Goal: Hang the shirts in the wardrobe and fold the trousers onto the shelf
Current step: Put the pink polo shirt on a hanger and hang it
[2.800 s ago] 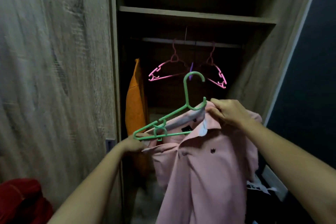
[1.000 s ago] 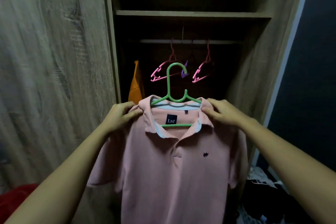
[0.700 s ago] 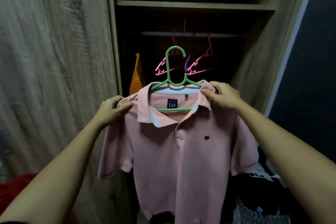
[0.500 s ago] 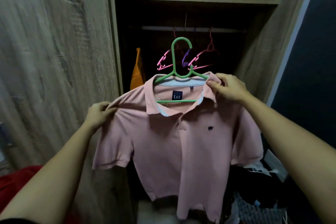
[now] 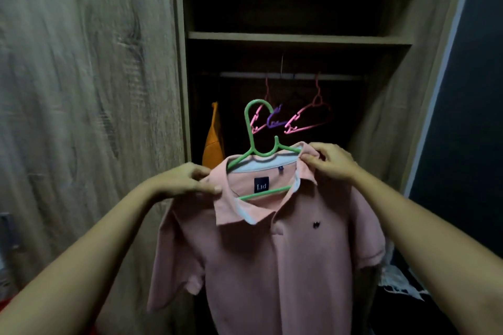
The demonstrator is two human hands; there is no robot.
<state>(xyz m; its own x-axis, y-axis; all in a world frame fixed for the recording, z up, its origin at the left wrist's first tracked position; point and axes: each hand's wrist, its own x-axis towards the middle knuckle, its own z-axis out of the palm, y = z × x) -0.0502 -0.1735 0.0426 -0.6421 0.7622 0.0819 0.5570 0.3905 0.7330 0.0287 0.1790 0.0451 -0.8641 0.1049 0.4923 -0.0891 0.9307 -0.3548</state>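
A pink polo shirt (image 5: 272,258) hangs on a green hanger (image 5: 254,141) that I hold up in front of the open wardrobe. My left hand (image 5: 185,181) pinches the left side of the collar. My right hand (image 5: 330,160) grips the right shoulder and collar over the hanger arm. The green hook stands upright, below the hanging rail (image 5: 291,76) and apart from it. Behind the hook, two pink hangers (image 5: 307,119) and a purple one (image 5: 275,119) hang empty on the rail.
An orange garment (image 5: 215,141) hangs at the left inside the wardrobe. A wooden shelf (image 5: 296,38) runs above the rail. A closed wooden door (image 5: 87,117) stands at left. Dark and white clothes (image 5: 400,285) lie heaped low at right.
My left hand has moved from the shirt's left sleeve shoulder up to the collar. The shirt and hanger now sit lower against the rail than half a second ago.
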